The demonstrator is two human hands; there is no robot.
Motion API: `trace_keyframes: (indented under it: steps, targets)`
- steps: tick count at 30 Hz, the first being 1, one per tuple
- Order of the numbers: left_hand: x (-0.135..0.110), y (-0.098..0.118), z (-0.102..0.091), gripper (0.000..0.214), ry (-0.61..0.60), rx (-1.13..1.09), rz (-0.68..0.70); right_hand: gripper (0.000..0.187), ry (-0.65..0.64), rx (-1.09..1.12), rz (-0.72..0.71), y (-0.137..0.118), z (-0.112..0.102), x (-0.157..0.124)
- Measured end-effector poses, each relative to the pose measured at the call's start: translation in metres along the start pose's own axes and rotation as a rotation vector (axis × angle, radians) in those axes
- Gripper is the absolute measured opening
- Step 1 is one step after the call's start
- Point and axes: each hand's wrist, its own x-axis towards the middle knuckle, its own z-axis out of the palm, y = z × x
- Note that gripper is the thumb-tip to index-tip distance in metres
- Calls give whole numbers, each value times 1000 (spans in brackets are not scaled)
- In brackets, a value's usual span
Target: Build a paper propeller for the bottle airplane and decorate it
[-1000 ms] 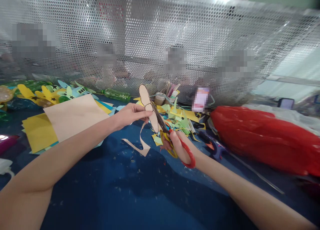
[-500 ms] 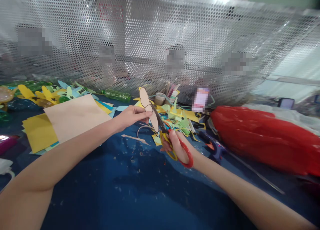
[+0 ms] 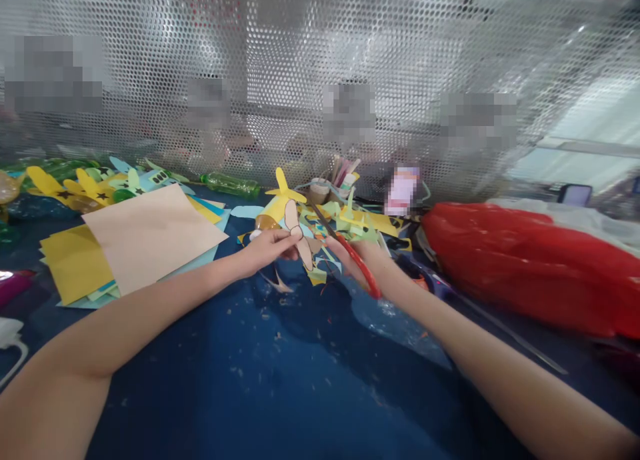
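My left hand (image 3: 265, 252) pinches a pale propeller-shaped paper cutout (image 3: 293, 217), outlined in dark pen, between thumb and fingers. To its right, my right hand (image 3: 367, 257) grips a pair of scissors (image 3: 361, 267) by the red handle. The dark blades point up and left, apart from the cutout. Just behind the cutout stands a yellow paper-and-bottle toy plane (image 3: 281, 203), partly hidden by it and by my left hand. Below my left hand, a thin pale paper offcut (image 3: 278, 285) lies on the blue table (image 3: 225, 380).
Stacked coloured paper sheets (image 3: 155, 237) lie at left, with more toy planes (image 3: 90, 187) and a green bottle (image 3: 231, 185) behind. Paper scraps (image 3: 367, 227) cover the back middle. A glue gun (image 3: 435, 283) and a red plastic bag (image 3: 525, 273) are at right, before a perforated metal screen (image 3: 290, 60).
The scissors have come away from the cutout and turned in my right hand. My left hand has lowered the cutout slightly, and the yellow toy plane now shows behind it.
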Motion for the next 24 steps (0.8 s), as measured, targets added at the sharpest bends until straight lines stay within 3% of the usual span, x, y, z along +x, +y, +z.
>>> trace_keyframes:
  steps: [2,4,7,13,17,20,24]
  targets:
    - [1,-11,3,35,-7,-3,-28,57,9,-392,93,7,-6,10]
    - [2,-17,4,34,-22,3,-35,58,-9,-570,169,17,-8,18]
    - [2,-20,3,35,-49,34,-24,57,-20,-660,193,33,-3,25]
    - [-6,-13,4,43,-88,196,30,43,55,-692,-35,47,9,27]
    - [-11,-9,6,45,-112,347,74,36,232,-411,-289,34,17,18]
    - [-13,-10,8,45,-150,529,180,29,97,-18,-398,23,29,8]
    - [-10,-17,9,45,-179,747,391,24,-54,261,-409,21,45,0]
